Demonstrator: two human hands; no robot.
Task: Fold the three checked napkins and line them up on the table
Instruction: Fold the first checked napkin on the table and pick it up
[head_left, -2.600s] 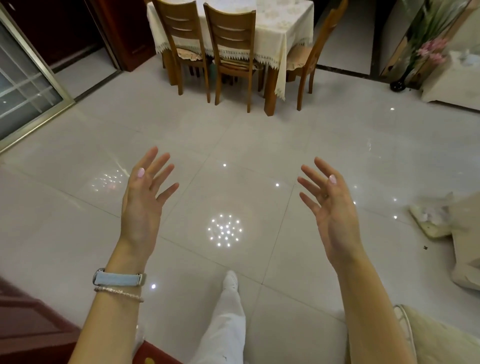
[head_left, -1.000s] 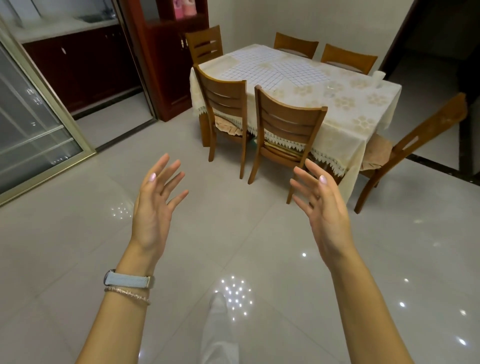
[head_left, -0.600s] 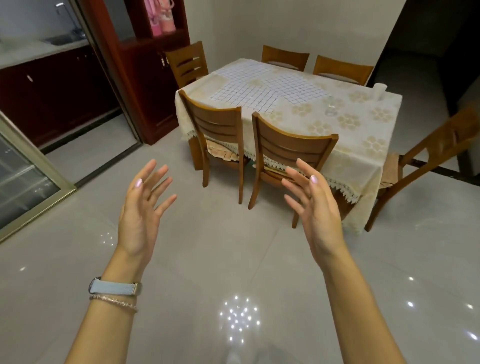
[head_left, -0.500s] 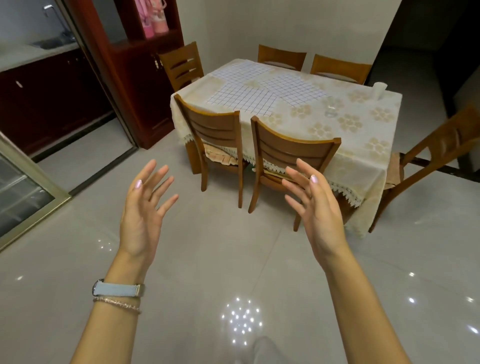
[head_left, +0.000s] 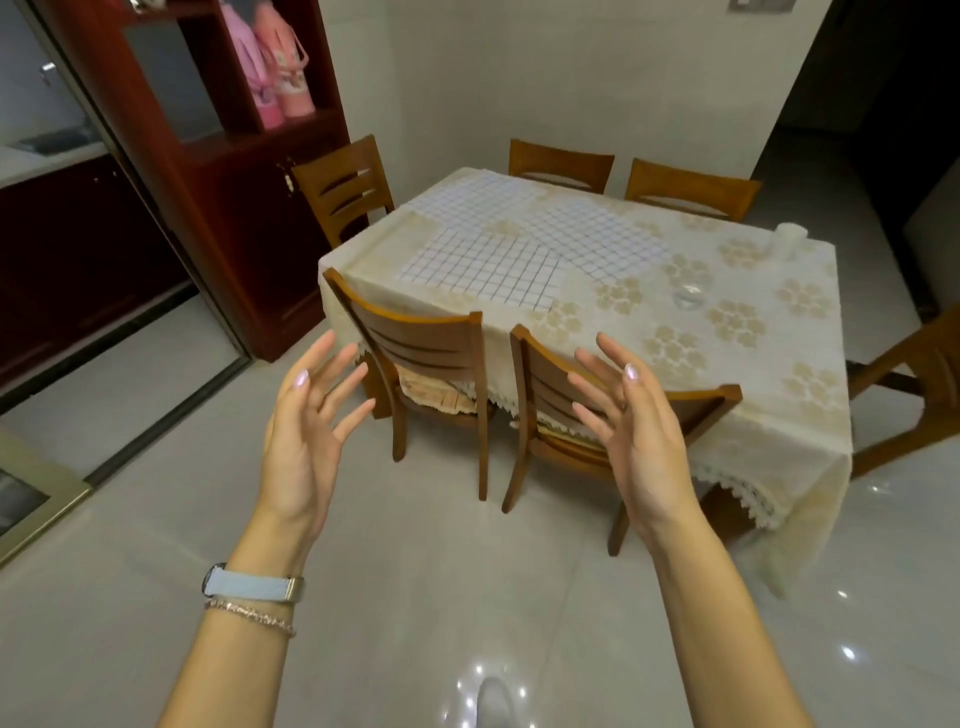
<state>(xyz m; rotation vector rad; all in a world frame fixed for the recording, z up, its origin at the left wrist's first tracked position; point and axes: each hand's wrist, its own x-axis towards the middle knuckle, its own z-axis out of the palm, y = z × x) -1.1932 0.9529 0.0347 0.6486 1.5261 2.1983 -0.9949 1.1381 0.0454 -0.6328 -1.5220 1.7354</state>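
Head view: both arms reach forward over a glossy tiled floor (head_left: 156, 519), palms facing each other. The left hand (head_left: 304, 441) is spread, fingers apart, holding nothing; a pale blue watch (head_left: 252, 583) and a thin bracelet (head_left: 249, 616) sit on its wrist. The right hand (head_left: 636, 441) is likewise spread and empty. Beyond them stands the tabletop (head_left: 753, 322), covered by a cream flowered cloth. Three checked napkins (head_left: 483, 267) lie flat and unfolded on its far-left part, well apart from both hands; their edges overlap or touch. Two wooden chairs (head_left: 426, 343) are pushed in on the near side, and more stand at the other sides. A small white cup (head_left: 789, 239) sits near the far-right corner. A dark red cabinet (head_left: 223, 171) stands to the left.
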